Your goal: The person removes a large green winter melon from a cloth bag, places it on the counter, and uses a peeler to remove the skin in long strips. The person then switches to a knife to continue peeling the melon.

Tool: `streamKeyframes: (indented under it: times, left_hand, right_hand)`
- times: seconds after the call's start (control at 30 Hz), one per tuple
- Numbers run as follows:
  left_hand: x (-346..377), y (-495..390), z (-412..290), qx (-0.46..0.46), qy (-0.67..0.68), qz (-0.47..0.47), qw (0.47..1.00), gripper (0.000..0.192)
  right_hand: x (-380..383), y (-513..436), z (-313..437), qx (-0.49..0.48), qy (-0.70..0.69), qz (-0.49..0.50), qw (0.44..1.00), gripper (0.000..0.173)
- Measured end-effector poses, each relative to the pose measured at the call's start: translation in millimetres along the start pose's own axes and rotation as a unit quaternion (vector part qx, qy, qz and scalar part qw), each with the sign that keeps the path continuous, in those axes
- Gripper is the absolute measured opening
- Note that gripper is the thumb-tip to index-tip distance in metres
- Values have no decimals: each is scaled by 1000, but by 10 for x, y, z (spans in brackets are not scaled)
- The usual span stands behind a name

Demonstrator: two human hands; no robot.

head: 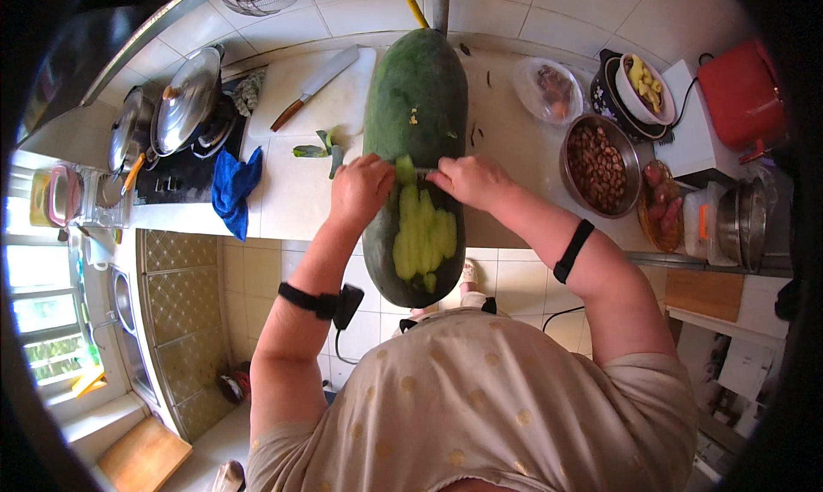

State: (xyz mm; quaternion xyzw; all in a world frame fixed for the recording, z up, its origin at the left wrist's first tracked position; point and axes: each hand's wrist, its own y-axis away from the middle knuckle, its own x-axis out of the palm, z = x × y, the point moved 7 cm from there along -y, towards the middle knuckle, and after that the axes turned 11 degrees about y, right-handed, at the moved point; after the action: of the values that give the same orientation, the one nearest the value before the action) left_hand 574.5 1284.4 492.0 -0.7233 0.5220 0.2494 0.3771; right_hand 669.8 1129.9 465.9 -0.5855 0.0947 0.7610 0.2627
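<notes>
A large dark green winter melon [418, 93] lies lengthwise in front of me, its near end jutting past the counter edge. Part of its upper side is peeled to pale green flesh [421, 235]. My left hand [363, 186], fingers curled, is at the melon's left side. From the right, my right hand [472, 180] reaches over it with thumb and fingers pinched. Between the two hands a thin metal edge shows, seemingly a peeler [422, 170] held at both ends; the fingers hide most of it. A pale strip of peel [405, 169] stands beside my left fingertips.
A cleaver [318, 84] lies on a white cutting board [273, 84] at left, with peel scraps [328, 150] nearby. Beyond are a blue cloth [235, 186] and lidded pans [186, 103] on the stove. At right stand a steel bowl of nuts [598, 164] and a bagged bowl [550, 90].
</notes>
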Motion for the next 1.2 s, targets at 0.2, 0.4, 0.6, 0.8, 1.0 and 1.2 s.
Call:
streamKeyframes:
  times: [0.2,0.4,0.6,0.8,1.0,1.2]
  left_hand:
    - [14,-414,72,41,-72,-25,996,9]
    - [-43,-847,73,16,-145,-55,988,13]
    - [-103,-550,-98,20,-94,54,994,15]
    - [1,243,-418,60,43,72,995,10]
    - [142,-96,-279,49,27,58,997,6]
    - [142,-412,-124,30,5,41,999,8]
  right_hand:
    - [-62,-298,-187,32,60,-27,997,41]
    - [-241,-560,-260,94,37,-83,991,43]
    - [-290,-199,-179,85,-50,21,995,49]
    - [55,540,107,80,-70,65,992,46]
    - [122,349,-140,107,-52,14,993,40]
    - [84,-7,-343,86,-53,-20,995,43]
